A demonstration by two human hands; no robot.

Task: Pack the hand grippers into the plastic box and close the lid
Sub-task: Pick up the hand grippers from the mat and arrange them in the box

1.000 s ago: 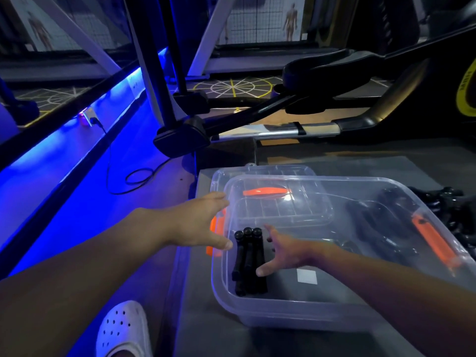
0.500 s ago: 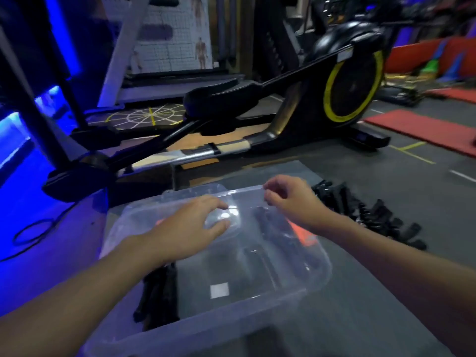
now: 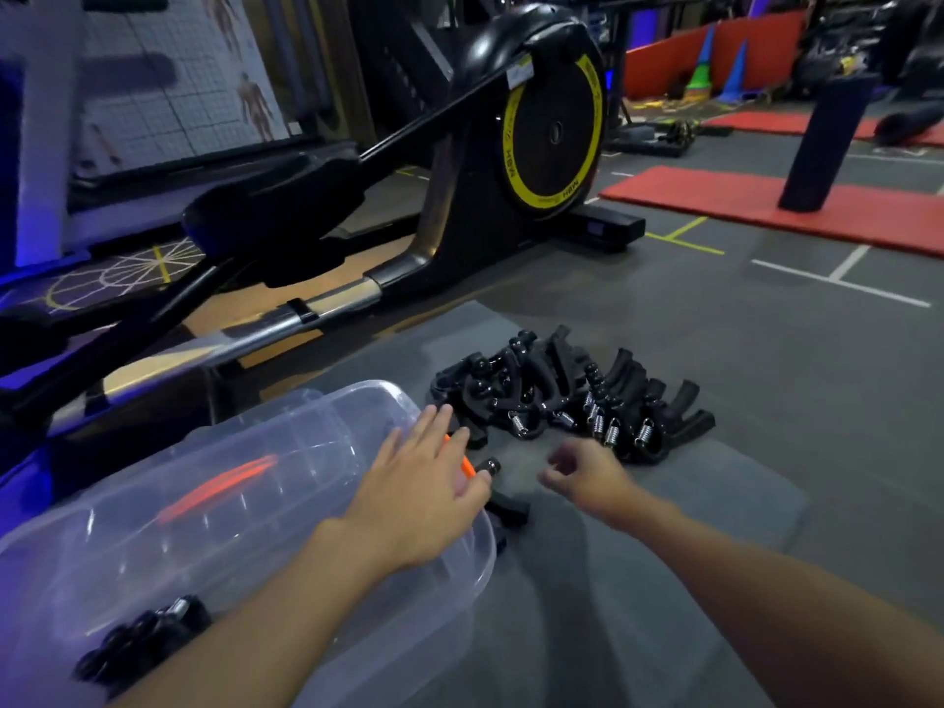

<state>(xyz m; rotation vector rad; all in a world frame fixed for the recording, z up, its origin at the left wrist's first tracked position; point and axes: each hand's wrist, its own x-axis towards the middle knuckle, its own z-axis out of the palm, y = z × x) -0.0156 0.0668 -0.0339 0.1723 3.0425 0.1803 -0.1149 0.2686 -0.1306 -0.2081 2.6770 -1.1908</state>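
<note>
A clear plastic box [image 3: 214, 508] with orange latches stands at the lower left on a grey mat. A few black hand grippers [image 3: 143, 641] lie at its near left end. A heap of black hand grippers [image 3: 572, 396] with steel springs lies on the mat to the right of the box. One more gripper [image 3: 493, 467] lies close to the box's right end. My left hand [image 3: 424, 482] hovers with fingers spread over the box's right rim. My right hand [image 3: 587, 477] hangs with loosely curled fingers just short of the heap and holds nothing.
A black elliptical trainer with a yellow-ringed wheel [image 3: 551, 130] stands right behind the box and the heap. Red mats [image 3: 766, 206], a black roller [image 3: 827, 140] and coloured cones [image 3: 715, 63] lie farther right. The grey mat [image 3: 689, 503] ends to the right of the heap.
The view has swung to the right, bringing the heap into sight. Both hands have left the inside of the box and moved right toward the heap.
</note>
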